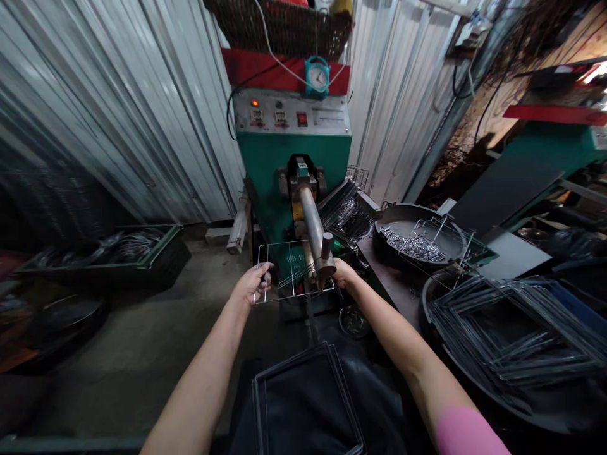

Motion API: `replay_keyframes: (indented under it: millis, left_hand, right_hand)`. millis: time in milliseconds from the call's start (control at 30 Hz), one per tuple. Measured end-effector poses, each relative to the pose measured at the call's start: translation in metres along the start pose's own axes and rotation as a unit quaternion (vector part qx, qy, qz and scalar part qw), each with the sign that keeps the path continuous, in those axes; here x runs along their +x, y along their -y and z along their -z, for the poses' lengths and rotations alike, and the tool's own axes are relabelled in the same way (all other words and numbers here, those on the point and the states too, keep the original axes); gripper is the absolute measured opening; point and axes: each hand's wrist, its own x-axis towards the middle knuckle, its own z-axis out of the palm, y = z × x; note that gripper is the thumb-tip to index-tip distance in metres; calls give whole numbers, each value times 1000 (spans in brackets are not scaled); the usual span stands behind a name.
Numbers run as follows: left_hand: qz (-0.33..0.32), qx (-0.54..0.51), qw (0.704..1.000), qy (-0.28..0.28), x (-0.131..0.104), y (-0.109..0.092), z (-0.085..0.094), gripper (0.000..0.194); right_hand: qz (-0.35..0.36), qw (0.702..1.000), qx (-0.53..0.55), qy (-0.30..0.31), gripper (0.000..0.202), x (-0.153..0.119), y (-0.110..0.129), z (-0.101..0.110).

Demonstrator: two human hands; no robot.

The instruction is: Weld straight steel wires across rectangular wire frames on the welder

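A rectangular wire frame (293,292) with crossbars lies at the electrode end of a green machine (265,164). My left hand (253,284) is closed on the frame's left end, thumb and fingers round the wire. At the frame's right end is my right hand (343,274), partly behind the machine's metal electrode arm (313,218); its fingertips are hidden, so what they hold cannot be made out. Several bare wire rectangles (256,404) rest on the dark apron over my lap.
Right of the machine stand a round pan of short metal pieces (379,243) and a large tub stacked with wire frames (429,303). A small bowl (354,321) sits below my right hand. At the left is a green crate (161,259); a teal clock (317,77) hangs above the controls.
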Motion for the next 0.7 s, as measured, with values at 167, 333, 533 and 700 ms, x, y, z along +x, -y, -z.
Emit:
replay_keyframes:
  millis: [167,333,533,700]
  left_hand:
    - [11,-4,1000,-7,3,1,1,14]
    - [-5,2,1000,-9,4,-2,-1,15]
    - [-87,62,994,-13,-21,27,4,28]
    - [-78,122,989,-5,-23,94,13,37]
  right_hand:
    - [-22,1000,19,-8,20,1,3,-2]
    - [-19,999,23,-11,22,3,5,-4]
    - [34,999,2,14,18,-22,-4,6]
    - [68,994,-66,-59,21,-33,-45,25]
